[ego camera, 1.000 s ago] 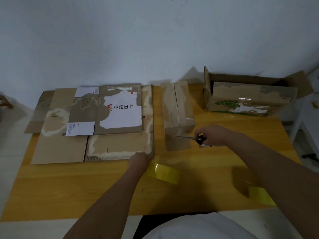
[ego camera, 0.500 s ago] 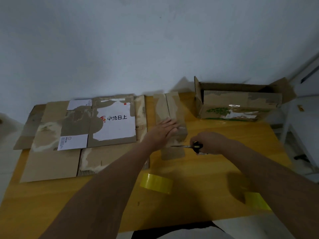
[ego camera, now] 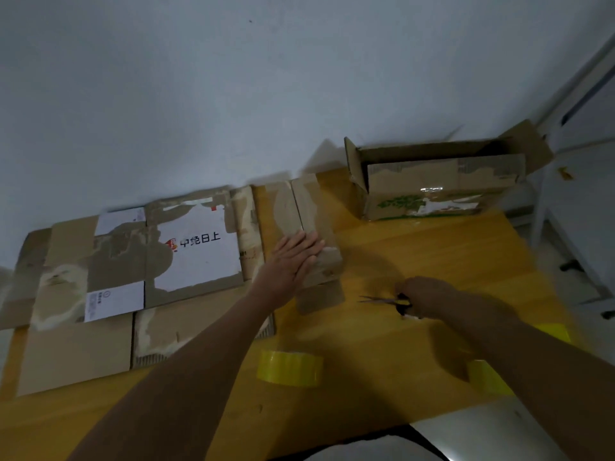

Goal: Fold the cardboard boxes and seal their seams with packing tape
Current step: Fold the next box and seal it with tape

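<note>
A small folded cardboard box (ego camera: 307,207) lies in the middle of the wooden table (ego camera: 416,247). My left hand (ego camera: 293,257) rests flat on its near end with straight fingers. To the right of the box, my right hand (ego camera: 422,296) grips a pair of scissors (ego camera: 386,299), blades pointing left and low over the table. A yellow tape roll (ego camera: 289,367) lies near the front edge between my arms. A second yellow roll (ego camera: 487,380) shows partly behind my right forearm.
Flattened cardboard sheets (ego camera: 133,271) cover the left half of the table, one with a white printed panel. An open box (ego camera: 436,184) with raised flaps stands at the back right against the wall. A white piece of furniture (ego camera: 579,201) stands past the table's right edge.
My left hand left the tape roll and went up onto the small box, where it now lies flat. My right hand has drawn the scissors to the right, away from the box.
</note>
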Demonstrator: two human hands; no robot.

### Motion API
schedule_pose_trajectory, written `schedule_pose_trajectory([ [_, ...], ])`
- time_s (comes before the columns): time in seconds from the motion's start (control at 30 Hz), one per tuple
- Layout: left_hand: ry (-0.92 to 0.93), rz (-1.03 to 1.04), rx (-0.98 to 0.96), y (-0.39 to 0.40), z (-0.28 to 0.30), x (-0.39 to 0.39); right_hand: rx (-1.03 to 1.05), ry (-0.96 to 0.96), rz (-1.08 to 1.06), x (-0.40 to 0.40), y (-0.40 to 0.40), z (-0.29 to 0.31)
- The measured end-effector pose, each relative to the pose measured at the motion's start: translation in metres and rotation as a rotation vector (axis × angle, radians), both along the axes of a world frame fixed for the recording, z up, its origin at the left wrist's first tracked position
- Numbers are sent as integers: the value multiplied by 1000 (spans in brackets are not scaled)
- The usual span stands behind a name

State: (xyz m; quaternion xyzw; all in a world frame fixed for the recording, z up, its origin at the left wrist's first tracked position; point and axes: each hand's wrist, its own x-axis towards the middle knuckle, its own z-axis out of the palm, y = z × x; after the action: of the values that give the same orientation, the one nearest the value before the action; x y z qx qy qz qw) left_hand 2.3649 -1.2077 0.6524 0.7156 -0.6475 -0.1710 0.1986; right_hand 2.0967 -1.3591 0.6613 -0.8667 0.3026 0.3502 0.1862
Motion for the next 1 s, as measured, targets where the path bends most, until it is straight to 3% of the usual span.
schedule_pose_trajectory([
  [0.1,25,13,16,-1,4,0,85,82,-153,-3,-1,-16],
  [0.23,42,17,30,0,6,1,44,106,-125,3,-5,-27],
  [0.33,54,11,14,-2,7,6,-102,19,-114,15,-13,-16],
  [0.4,72,12,-2,-2,8,9,-129,-158,-244,27,-6,-4],
  [0.47,94,20,7,-3,8,10,131,-494,-575,44,19,10],
  [0.53,100,29,29,-4,7,10,548,-760,-894,69,56,32],
  [0.6,90,17,40,-4,6,11,777,-871,-1031,94,80,42],
  [0.67,81,-7,49,-4,4,12,859,-926,-1139,114,89,41],
  [0.77,77,-25,66,-4,4,13,880,-928,-1270,128,83,36],
  [0.93,109,-24,75,-2,6,13,602,-733,-1126,114,86,-7],
  [1.0,112,-27,78,-2,7,13,545,-685,-1233,99,88,-24],
])
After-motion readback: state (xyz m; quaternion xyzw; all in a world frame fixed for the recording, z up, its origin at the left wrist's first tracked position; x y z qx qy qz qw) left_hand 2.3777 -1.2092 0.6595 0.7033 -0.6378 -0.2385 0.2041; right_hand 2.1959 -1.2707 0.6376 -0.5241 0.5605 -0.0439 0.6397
